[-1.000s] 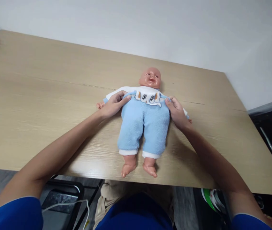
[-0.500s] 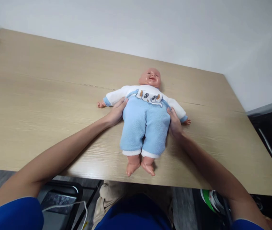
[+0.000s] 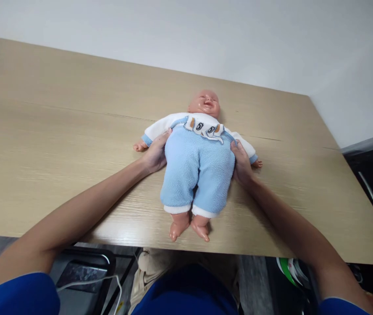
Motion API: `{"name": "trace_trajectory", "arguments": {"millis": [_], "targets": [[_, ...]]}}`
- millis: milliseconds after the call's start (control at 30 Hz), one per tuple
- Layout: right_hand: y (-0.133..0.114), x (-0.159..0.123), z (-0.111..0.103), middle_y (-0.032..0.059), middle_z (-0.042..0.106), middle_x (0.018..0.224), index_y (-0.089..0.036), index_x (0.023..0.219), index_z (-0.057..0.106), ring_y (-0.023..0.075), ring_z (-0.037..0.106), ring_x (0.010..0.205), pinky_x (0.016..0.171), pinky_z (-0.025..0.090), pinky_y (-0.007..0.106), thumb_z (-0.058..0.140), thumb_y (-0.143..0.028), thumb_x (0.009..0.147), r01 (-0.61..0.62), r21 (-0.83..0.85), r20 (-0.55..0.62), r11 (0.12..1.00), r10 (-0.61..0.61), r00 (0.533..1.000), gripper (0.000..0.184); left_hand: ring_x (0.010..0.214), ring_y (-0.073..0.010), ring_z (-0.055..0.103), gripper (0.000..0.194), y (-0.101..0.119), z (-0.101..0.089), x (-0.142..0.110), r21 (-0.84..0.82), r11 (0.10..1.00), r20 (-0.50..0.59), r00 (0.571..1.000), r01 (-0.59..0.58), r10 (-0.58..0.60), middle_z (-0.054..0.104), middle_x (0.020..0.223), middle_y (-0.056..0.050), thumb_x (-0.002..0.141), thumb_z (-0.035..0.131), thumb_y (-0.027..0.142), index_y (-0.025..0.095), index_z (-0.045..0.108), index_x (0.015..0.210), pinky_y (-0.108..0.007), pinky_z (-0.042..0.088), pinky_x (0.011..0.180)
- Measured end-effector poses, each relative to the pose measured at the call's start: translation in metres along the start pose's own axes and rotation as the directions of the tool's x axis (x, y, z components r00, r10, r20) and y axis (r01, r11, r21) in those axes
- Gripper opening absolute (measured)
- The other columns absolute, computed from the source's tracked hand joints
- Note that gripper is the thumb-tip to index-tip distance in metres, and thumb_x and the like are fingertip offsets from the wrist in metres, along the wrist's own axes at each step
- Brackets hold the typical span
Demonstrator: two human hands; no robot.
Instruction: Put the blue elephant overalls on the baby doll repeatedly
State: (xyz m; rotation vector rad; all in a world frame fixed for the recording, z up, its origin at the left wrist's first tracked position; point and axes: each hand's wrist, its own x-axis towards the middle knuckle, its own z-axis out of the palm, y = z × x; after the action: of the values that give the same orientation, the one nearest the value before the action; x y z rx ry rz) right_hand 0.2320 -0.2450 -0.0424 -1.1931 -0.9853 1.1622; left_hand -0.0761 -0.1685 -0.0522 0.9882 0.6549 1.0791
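Note:
A baby doll (image 3: pixel 199 162) lies on its back on the wooden table, head away from me and bare feet towards the front edge. It wears a white top and fuzzy light-blue trousers with an elephant face (image 3: pixel 204 127) across the chest. My left hand (image 3: pixel 156 152) grips the doll's side at the waist, its fingers partly hidden behind the body. On the other side my right hand (image 3: pixel 241 162) clasps the waist, thumb on the blue cloth and the other fingers mostly hidden. The doll's arms spread outwards beyond both hands.
The light wooden table (image 3: pixel 58 109) reaches back to a pale wall (image 3: pixel 206 39). Below its front edge on the left is a black chair (image 3: pixel 103 262) with a dark flat object and a white cable (image 3: pixel 89 282). Dark furniture (image 3: pixel 370 175) stands at the right.
Both hands stay on the doll's waist. The doll's middle looks slightly raised and nearer to me, and the view has shifted a little.

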Motion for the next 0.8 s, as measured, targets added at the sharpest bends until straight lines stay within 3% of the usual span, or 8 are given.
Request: {"name": "trace_trajectory", "arguments": {"millis": [67,133,267,433,567,633,700,800], "targets": [[-0.001,0.001,-0.002,0.0012,0.077,0.107,-0.036,0.114,0.067,0.0298,0.078,0.116,0.103,0.07,0.045,0.086,-0.082,0.097,0.037,-0.014,0.01,0.999,-0.037,0.999,0.052,0.094,-0.0277,0.074,0.052,0.002,0.0,0.002,0.03,0.999,-0.018,1.0,-0.025,0.025,0.074,0.089,-0.003,0.099,0.094,0.073,0.025,0.071,0.1,-0.044,0.063,0.087],[-0.001,0.005,-0.004,-0.0008,0.071,0.099,-0.035,0.108,0.066,0.0263,0.074,0.101,0.095,0.068,0.042,0.085,-0.081,0.1,0.111,-0.064,0.036,0.992,-0.109,0.993,0.05,0.08,-0.0227,0.068,0.056,0.004,-0.002,0.005,0.095,0.994,0.029,0.998,-0.056,0.054,0.068,0.083,-0.001,0.098,0.093,0.077,0.025,0.07,0.097,-0.039,0.059,0.076],[0.0,0.014,-0.009,-0.0028,0.057,0.087,-0.032,0.099,0.063,0.0207,0.055,0.079,0.078,0.056,0.037,0.084,-0.084,0.101,0.285,-0.177,0.09,0.942,-0.273,0.958,0.056,0.067,-0.0152,0.054,0.066,0.013,-0.011,0.011,0.243,0.962,0.123,0.988,-0.122,0.094,0.061,0.079,0.0,0.095,0.092,0.086,0.023,0.071,0.095,-0.031,0.046,0.061],[-0.002,0.009,-0.007,-0.0037,0.049,0.081,-0.031,0.094,0.06,0.0198,0.047,0.075,0.07,0.043,0.036,0.078,-0.085,0.103,0.368,-0.306,0.054,0.878,-0.369,0.928,0.058,0.069,-0.0143,0.046,0.069,0.024,-0.021,0.011,0.401,0.885,0.133,0.971,-0.237,0.2,0.053,0.079,0.001,0.094,0.091,0.086,0.022,0.066,0.087,-0.03,0.038,0.063],[-0.018,-0.005,-0.002,-0.0018,0.054,0.086,-0.029,0.093,0.06,0.0209,0.05,0.08,0.078,0.045,0.038,0.075,-0.069,0.11,0.436,-0.464,0.097,0.771,-0.446,0.89,0.046,0.076,-0.0174,0.049,0.066,0.037,-0.009,0.007,0.538,0.76,0.206,0.931,-0.365,0.302,0.056,0.084,0.0,0.1,0.085,0.086,0.023,0.067,0.092,-0.033,0.04,0.069],[-0.028,-0.004,0.001,-0.0004,0.058,0.09,-0.029,0.094,0.061,0.022,0.053,0.085,0.082,0.047,0.039,0.075,-0.066,0.11,0.455,-0.492,0.133,0.742,-0.453,0.882,0.042,0.079,-0.0183,0.05,0.064,0.046,0.001,0.008,0.589,0.695,0.256,0.911,-0.413,0.324,0.057,0.085,-0.001,0.104,0.082,0.084,0.023,0.067,0.094,-0.034,0.042,0.072],[-0.036,0.005,0.003,-0.0004,0.059,0.092,-0.029,0.097,0.062,0.0224,0.054,0.086,0.084,0.048,0.039,0.074,-0.068,0.109,0.435,-0.466,0.148,0.77,-0.417,0.897,0.043,0.08,-0.0186,0.051,0.063,0.052,0.009,0.014,0.615,0.661,0.281,0.903,-0.43,0.325,0.057,0.086,-0.002,0.106,0.079,0.084,0.023,0.067,0.096,-0.034,0.043,0.073],[-0.036,0.022,0.001,-0.0019,0.055,0.089,-0.03,0.099,0.06,0.0218,0.052,0.085,0.084,0.049,0.037,0.072,-0.078,0.106,0.332,-0.386,0.134,0.861,-0.304,0.943,0.05,0.078,-0.0186,0.052,0.068,0.049,0.011,0.024,0.598,0.706,0.237,0.925,-0.379,0.296,0.058,0.087,-0.001,0.104,0.075,0.091,0.024,0.066,0.102,-0.034,0.043,0.071]]}}
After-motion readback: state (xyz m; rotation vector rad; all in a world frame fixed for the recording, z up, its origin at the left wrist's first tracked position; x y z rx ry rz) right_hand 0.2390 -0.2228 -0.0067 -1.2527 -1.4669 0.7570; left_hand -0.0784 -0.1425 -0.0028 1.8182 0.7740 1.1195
